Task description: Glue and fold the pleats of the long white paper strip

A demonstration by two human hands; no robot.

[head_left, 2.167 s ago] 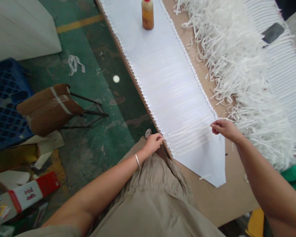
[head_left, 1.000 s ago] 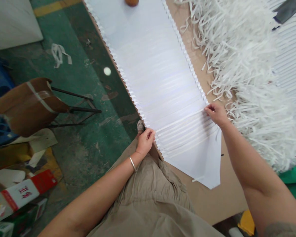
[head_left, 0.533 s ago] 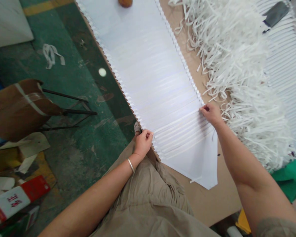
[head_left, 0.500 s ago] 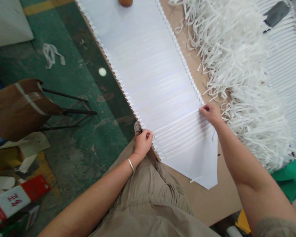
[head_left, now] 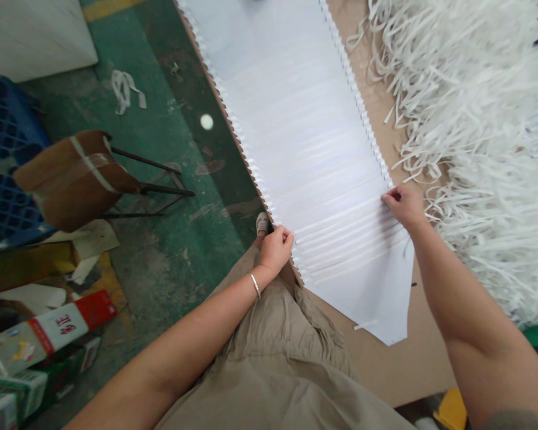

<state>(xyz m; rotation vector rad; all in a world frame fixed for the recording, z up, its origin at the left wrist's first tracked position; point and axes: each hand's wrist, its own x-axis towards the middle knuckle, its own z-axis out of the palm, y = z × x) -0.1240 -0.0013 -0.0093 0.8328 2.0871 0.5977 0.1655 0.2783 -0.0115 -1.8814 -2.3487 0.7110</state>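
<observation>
Here, a long white band of overlapped paper sheets lies along a brown cardboard-covered table, running from the person's lap to the top of the view. Its near end is a plain pointed flap.

Both of the person's hands are at the band, one on each side. The left hand is curled shut on the band's left edge, right at the table's edge. The right hand pinches the right edge between thumb and fingers, at about the same row of the layered stripes. One thin silver bangle sits on the left wrist.

Just beyond the right hand, a large heap of loose white paper strips covers the table, and a single short strip lies on the flap.

On the green floor to the left stand one brown stool with a band of clear tape and one blue plastic lattice crate. Nearer the person lies a red-and-white carton; it carries two red characters, too small to read. One white shoe shows beside the left hand.
</observation>
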